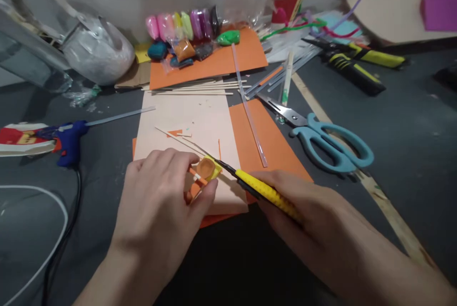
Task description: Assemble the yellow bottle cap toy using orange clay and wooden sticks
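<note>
It looks like the small craft piece (206, 169) is being poked or trimmed with the yellow and black tool (267, 192). The left hand (157, 201) pinches the piece between its thumb and fingers. The right hand (310, 220) is wrapped around the tool's handle. The tool's thin end points to the yellow side of the piece, but I can't tell if they touch. I think the next move needs a steady left hand and a slow, soft right hand, because the left fingers are so close to the tool. The piece is between the hands, right by the left one, over the cream paper (178, 111), close to the near edge of the surface (421, 144).
</note>
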Tool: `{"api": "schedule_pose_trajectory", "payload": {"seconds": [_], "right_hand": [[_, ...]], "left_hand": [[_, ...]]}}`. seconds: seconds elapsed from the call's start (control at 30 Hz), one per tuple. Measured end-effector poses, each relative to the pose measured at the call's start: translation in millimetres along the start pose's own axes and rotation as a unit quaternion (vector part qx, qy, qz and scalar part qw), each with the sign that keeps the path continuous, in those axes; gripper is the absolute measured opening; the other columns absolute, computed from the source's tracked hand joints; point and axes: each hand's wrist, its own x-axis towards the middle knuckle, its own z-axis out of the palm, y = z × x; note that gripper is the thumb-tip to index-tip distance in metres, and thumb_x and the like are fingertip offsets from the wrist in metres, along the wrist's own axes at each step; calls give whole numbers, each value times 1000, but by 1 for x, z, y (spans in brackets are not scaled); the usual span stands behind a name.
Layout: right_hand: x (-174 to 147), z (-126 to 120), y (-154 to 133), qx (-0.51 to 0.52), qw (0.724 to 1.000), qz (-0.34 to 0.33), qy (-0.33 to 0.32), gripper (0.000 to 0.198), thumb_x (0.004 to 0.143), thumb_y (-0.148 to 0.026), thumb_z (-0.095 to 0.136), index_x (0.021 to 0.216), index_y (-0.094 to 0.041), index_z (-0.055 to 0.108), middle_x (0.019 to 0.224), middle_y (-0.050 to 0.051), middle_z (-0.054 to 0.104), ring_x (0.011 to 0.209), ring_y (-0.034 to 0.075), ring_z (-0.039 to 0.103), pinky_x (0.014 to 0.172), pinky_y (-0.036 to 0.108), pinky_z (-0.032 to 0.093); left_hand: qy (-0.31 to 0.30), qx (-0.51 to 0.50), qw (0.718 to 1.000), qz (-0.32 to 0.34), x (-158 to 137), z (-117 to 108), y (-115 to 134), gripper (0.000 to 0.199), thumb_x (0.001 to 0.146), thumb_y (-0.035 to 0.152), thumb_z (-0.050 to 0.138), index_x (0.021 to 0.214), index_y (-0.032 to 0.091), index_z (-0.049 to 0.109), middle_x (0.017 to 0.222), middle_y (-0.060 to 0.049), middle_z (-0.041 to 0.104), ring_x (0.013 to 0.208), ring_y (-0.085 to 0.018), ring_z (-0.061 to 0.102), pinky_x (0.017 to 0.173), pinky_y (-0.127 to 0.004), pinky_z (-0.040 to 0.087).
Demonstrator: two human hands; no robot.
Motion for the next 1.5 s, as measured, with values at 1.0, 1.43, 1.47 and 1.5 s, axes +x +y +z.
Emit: {"api": "schedule_pose_trajectory", "payload": {"seconds": [1.0,1.43,1.47,1.5], "right_hand": [[-7,-3,13,-33,997,-57,-35,58,95,-19,47,152,-31,40,121,2,76,91,13,78,80,18,63],[-8,1,13,-21,996,-82,-19,54,97,-19,45,150,-31,44,129,1,74,98,11,78,85,14,61],[-7,0,13,-27,996,-80,-18,54,96,-20,46,148,-32,45,127,0,75,96,11,78,83,14,61],[-7,-1,14,-36,996,-77,-18,53,95,-20,47,146,-32,47,123,-1,76,93,12,78,81,14,61]], "left_hand": [[-11,74,996,52,-2,-10,5,10,94,33,59,99,25,57,81,-1,66,74,-26,60,73,-42,32],[-7,81,995,55,-1,-9,9,1,95,26,56,95,25,55,86,-2,69,75,-26,63,74,-42,32],[-11,84,995,54,-1,-9,9,3,95,28,56,96,25,56,86,-2,69,75,-26,63,74,-42,32],[-13,86,995,55,-1,-10,9,6,96,30,56,97,24,56,85,-2,68,75,-27,63,73,-43,32]]}}
